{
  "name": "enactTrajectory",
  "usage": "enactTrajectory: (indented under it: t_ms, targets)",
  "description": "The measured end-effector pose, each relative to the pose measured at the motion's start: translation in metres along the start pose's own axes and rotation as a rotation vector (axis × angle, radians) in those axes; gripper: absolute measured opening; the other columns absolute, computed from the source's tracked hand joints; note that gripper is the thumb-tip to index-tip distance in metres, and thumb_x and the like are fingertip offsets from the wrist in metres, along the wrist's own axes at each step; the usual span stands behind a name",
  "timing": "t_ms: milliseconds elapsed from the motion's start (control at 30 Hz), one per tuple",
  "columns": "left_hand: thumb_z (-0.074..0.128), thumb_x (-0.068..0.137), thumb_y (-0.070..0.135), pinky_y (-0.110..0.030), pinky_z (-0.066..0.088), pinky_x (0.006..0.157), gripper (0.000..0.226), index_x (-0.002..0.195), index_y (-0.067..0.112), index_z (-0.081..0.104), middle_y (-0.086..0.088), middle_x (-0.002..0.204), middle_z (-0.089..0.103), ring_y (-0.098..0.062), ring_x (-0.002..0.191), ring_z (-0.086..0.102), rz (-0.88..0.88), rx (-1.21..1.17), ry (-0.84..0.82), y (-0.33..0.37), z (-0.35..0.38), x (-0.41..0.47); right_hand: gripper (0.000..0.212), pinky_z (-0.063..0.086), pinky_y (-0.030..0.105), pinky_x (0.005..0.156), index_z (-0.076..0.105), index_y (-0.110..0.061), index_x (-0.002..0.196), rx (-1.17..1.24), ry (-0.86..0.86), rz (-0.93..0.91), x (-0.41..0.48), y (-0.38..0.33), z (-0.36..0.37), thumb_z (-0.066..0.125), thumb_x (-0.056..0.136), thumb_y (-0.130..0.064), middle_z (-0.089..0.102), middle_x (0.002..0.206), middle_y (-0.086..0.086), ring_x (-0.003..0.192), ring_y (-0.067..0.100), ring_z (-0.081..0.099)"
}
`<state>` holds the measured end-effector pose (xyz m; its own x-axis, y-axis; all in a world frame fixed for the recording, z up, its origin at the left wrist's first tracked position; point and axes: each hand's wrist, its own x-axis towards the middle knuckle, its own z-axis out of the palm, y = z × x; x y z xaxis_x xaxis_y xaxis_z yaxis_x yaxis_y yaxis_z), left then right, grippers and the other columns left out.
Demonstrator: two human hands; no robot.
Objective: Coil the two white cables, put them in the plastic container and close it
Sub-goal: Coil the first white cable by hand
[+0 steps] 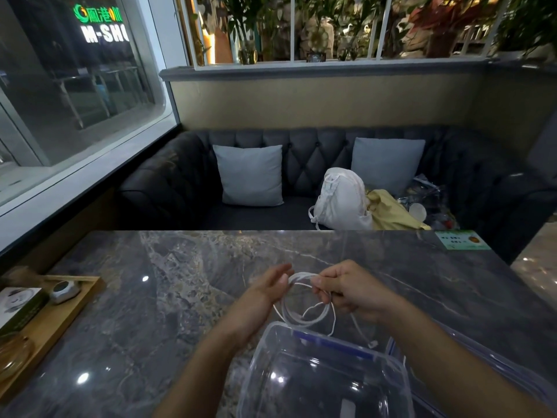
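Head view shows the coiling step under way: the right hand (346, 292) pinches the gathered loops of a thin white cable (301, 276) above the grey marble-patterned table (180, 282), and the left hand (266, 292), fingers straight, touches the loop's top. A clear plastic container (262, 366) sits open just below. Next, I judge, the loose plug end (372, 344) needs winding in before the coil is lowered inside.

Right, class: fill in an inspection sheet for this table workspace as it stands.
Surface: dark marble table, glossy.
Job's things: clear plastic container open, empty, near edge; lid beside it, under the right arm.
Clutter: wooden tray with box and small device, left; green card, far right.
Grippers: right hand pinches the coil; left hand open, fingers at the loop.
Cables: one white cable partly coiled, plug end dangling; second not distinguishable.
Surroundings: dark sofa, two grey cushions, white bag, window.
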<state>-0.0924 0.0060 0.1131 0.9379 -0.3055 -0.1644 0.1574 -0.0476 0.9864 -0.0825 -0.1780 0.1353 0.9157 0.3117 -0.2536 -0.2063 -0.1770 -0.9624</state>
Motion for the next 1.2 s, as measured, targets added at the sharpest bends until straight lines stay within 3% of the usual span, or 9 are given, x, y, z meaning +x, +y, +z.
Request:
enactTrajectory:
  t_ms: [167,300,433,533,667,800,967,1067,1200]
  targets:
    - [0.042,0.097,0.016,-0.013,0.029,0.104,0.034,0.129,0.020,0.053,0.010,0.141,0.043,-0.004,0.128,0.041,0.343,0.866,-0.068,-0.001,-0.013,0.006,0.036,0.020,0.012,0.032,0.059,-0.014,0.053,-0.120,-0.003,-0.041,0.000,0.004,-0.003,0.056,0.089,-0.015,0.050,0.041,-0.003,0.028,0.002,0.029]
    - [0.047,0.091,0.014,-0.025,0.041,0.089,0.023,0.106,0.020,0.063,-0.001,0.101,0.069,-0.019,0.095,0.060,0.370,1.085,-0.068,-0.003,-0.017,0.005,0.031,0.035,0.017,0.044,0.062,-0.016,0.057,-0.336,0.027,-0.202,0.002,0.009,-0.003,0.058,0.087,-0.016,0.054,0.042,-0.008,0.039,0.003,0.042]
    - [0.046,0.081,0.018,-0.018,0.044,0.060,0.021,0.084,0.010,0.066,0.011,0.065,0.065,0.000,0.062,0.056,0.083,0.680,-0.099,-0.009,-0.015,0.009,0.016,0.043,0.025,0.066,0.071,-0.007,0.090,-0.810,0.087,-0.566,0.001,0.018,-0.003,0.058,0.087,-0.016,0.070,0.077,0.010,0.068,0.013,0.059]
    - [0.044,0.094,0.019,-0.024,0.034,0.049,0.026,0.073,0.011,0.057,0.007,0.035,0.050,-0.003,0.035,0.046,-0.278,0.158,0.002,-0.013,-0.007,0.015,0.014,0.040,0.022,0.067,0.072,-0.009,0.084,-1.038,0.191,-0.968,-0.001,0.023,0.000,0.058,0.083,-0.013,0.071,0.074,0.005,0.066,0.013,0.060]
    - [0.046,0.092,0.043,-0.018,0.027,0.042,0.033,0.069,0.019,0.054,0.006,0.048,0.045,-0.007,0.044,0.034,-0.267,0.161,-0.107,-0.017,-0.010,0.000,0.016,0.028,0.028,0.069,0.069,-0.021,0.078,-1.225,0.387,-1.187,0.000,0.026,0.004,0.054,0.083,-0.023,0.068,0.075,-0.003,0.080,0.014,0.046]
    - [0.048,0.093,0.028,-0.017,0.016,0.042,0.025,0.079,0.012,0.061,0.008,0.047,0.033,-0.005,0.043,0.019,-0.418,-0.003,-0.198,-0.017,-0.014,-0.002,0.005,0.028,0.025,0.062,0.060,-0.022,0.086,-1.344,0.488,-1.281,-0.002,0.031,0.008,0.058,0.088,-0.017,0.059,0.066,-0.004,0.066,0.013,0.040]
    - [0.042,0.096,0.018,-0.015,0.022,0.041,0.030,0.067,0.016,0.050,0.008,0.044,0.041,-0.002,0.036,0.026,-0.334,-0.222,-0.064,-0.024,-0.014,0.002,0.007,0.036,0.026,0.056,0.069,-0.013,0.084,-1.334,0.512,-1.224,0.002,0.038,0.000,0.063,0.082,-0.008,0.062,0.065,0.002,0.056,0.017,0.053]
    - [0.045,0.096,0.019,-0.014,0.034,0.040,0.024,0.073,0.013,0.050,0.006,0.052,0.051,-0.001,0.038,0.041,-0.152,0.005,0.136,-0.029,-0.005,0.005,0.020,0.048,0.027,0.056,0.071,-0.006,0.091,-1.269,0.538,-1.055,0.004,0.047,0.000,0.071,0.072,0.000,0.070,0.074,0.007,0.062,0.020,0.062]
    - [0.044,0.096,0.021,-0.016,0.052,0.064,0.015,0.085,0.014,0.050,-0.002,0.078,0.055,-0.007,0.070,0.060,0.076,0.198,0.276,-0.030,0.006,0.006,0.040,0.054,0.029,0.084,0.058,0.002,0.118,-0.880,0.492,-0.754,0.000,0.049,0.016,0.055,0.078,0.007,0.068,0.106,0.016,0.094,0.024,0.066]
